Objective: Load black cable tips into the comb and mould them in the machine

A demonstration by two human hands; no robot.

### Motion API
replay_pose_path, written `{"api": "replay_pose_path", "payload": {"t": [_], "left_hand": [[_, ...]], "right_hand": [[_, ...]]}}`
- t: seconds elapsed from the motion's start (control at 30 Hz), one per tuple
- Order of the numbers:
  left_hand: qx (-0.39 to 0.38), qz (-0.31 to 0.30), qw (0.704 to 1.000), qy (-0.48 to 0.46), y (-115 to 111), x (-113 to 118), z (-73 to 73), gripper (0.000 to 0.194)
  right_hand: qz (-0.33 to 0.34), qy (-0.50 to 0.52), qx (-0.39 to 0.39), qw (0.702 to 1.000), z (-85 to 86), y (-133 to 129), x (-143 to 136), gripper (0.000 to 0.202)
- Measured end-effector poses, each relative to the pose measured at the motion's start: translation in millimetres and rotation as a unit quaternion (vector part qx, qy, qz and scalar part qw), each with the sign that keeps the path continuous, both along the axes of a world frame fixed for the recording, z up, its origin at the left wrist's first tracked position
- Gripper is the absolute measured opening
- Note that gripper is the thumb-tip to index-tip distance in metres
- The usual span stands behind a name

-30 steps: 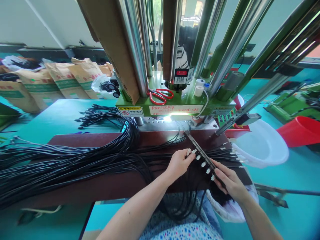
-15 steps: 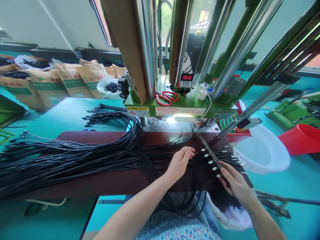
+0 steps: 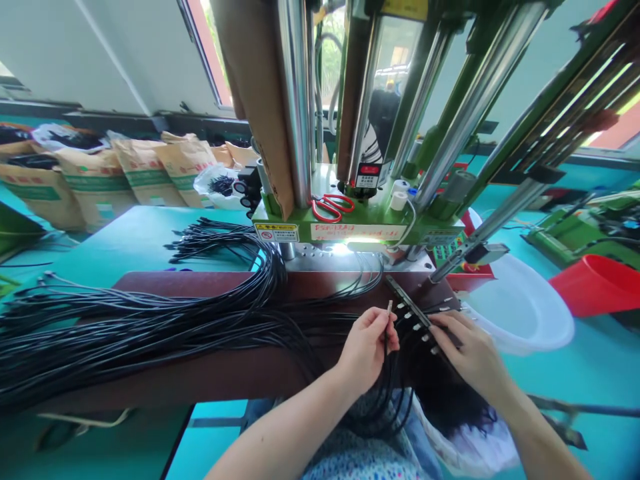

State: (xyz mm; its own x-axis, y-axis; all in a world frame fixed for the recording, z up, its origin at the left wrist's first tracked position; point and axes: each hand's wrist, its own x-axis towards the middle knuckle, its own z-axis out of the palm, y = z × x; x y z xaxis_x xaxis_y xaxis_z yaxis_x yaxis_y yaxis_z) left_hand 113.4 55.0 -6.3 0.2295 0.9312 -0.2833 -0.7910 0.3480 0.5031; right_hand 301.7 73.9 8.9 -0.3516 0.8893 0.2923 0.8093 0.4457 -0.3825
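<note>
My left hand [image 3: 370,343] pinches a black cable [image 3: 385,343] just below its end, and the small metallic connector [image 3: 390,307] points up out of the fingers. Beside it on the right, a long narrow metal bar [image 3: 407,301] lies slantwise, with several pale connector ends sticking out along its left side. My right hand [image 3: 465,343] grips the lower part of this bar, the thumb side along its edge. A thick bundle of black cables [image 3: 165,333] stretches from the left across the dark brown board [image 3: 210,380]. More cable hangs in loops over the lap.
A green press machine [image 3: 290,217] with upright steel rods stands behind the board, red-handled scissors [image 3: 333,208] on its ledge. On the right are a white basin [image 3: 535,313] and a red bucket [image 3: 600,283]. Paper sacks [image 3: 135,173] stand at the back left.
My left hand has turned the cable end upright, so its connector now shows. On the right side, cable ends that lay beyond the bar are mostly gone from the board, and my right hand has shifted on the bar.
</note>
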Motion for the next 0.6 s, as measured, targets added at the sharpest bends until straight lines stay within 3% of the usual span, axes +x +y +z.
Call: {"api": "replay_pose_path", "payload": {"t": [0.07,0.17,0.23,0.33,0.4,0.6], "left_hand": [[0.02,0.009,0.998,0.06,-1,2,-2.6,0.022],[0.07,0.036,0.984,0.161,-2,4,-4.2,0.02],[0.106,0.051,0.969,0.216,-2,3,-5.1,0.018],[0.148,0.058,0.945,0.287,-2,-1,-7.3,0.017],[0.179,0.071,0.917,0.35,-2,-3,-9.1,0.016],[0.299,0.115,0.787,0.528,-1,-4,-11.8,0.014]], "right_hand": [[0.018,0.125,-0.057,0.99,9.4,-4,-17,0.019],[0.008,0.281,-0.161,0.946,15.7,-10,-43,0.02],[-0.013,0.343,-0.19,0.92,15.5,-12,-56,0.023],[-0.056,0.368,-0.18,0.91,13.4,-14,-66,0.022],[-0.078,0.364,-0.166,0.913,12.1,-14,-67,0.022],[-0.105,0.347,-0.162,0.918,2.8,-13,-68,0.024]]}}
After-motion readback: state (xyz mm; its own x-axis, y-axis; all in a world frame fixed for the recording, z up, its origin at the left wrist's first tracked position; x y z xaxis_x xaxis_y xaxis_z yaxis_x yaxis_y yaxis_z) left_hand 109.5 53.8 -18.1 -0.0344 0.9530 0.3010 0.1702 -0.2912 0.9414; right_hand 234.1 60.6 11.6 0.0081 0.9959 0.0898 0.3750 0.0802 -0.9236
